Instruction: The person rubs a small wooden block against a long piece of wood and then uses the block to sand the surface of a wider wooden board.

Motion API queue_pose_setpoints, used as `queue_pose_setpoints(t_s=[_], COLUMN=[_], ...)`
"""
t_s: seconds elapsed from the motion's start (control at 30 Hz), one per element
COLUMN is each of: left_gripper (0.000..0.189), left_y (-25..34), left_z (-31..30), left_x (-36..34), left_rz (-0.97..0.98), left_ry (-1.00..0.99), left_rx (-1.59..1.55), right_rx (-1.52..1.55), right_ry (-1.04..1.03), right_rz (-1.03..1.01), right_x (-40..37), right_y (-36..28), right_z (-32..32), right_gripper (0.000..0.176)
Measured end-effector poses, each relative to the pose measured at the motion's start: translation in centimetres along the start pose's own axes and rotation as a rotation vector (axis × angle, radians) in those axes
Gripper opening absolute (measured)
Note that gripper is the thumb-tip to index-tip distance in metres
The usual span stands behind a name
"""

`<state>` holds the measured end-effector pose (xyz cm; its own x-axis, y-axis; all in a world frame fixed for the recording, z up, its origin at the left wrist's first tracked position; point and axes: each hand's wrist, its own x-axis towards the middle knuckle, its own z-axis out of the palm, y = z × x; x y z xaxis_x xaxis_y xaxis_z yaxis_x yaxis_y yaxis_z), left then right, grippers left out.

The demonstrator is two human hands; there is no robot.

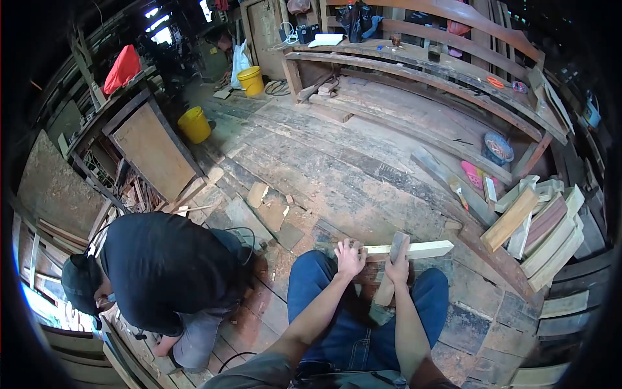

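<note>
A pale strip of wood [427, 249] lies crosswise in front of my knees. My left hand [350, 259] is closed around its left end, the fingers bent over it. My right hand [397, 269] grips a narrow wooden block [400, 242] with a greyish face, which stands across the strip near its middle. The two pieces seem to touch, though my fingers hide part of the contact. Beneath my hands, between my knees, is a darker wooden piece [370, 273], partly covered by my arms.
A co-worker [168, 266] bends over close on my left. Stacked wood pieces [544, 227] lie at my right, beside a long plank [479, 240]. Ahead stands a long wooden bench [414, 61]. Two yellow buckets [194, 124] and wood scraps [269, 207] rest on the plank floor.
</note>
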<state>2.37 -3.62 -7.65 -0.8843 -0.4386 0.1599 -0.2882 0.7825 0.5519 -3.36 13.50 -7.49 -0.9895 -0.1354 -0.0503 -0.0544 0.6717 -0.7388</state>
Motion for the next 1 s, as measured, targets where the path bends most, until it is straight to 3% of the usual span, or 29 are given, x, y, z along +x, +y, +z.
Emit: queue_pose_setpoints(t_s=[0.6,0.8,1.0], left_gripper=[0.040,0.040,0.022], left_y=[0.0,0.6,0.8], left_z=[0.1,-1.1,-1.4], left_x=[-0.2,-0.4,-0.5], left_rz=[0.047,0.194,0.279], left_ry=[0.024,0.003,0.033], left_rx=[-0.021,0.056,0.217], right_rx=[-0.029,-0.029,-0.012], right_ry=[-0.024,-0.035,-0.067], right_rz=[0.046,0.050,0.078], right_x=[-0.3,-0.2,-0.2], right_y=[-0.8,-0.6,-0.7], right_z=[-0.5,-0.4,-0.6], right_gripper=[0.106,0.107,0.107])
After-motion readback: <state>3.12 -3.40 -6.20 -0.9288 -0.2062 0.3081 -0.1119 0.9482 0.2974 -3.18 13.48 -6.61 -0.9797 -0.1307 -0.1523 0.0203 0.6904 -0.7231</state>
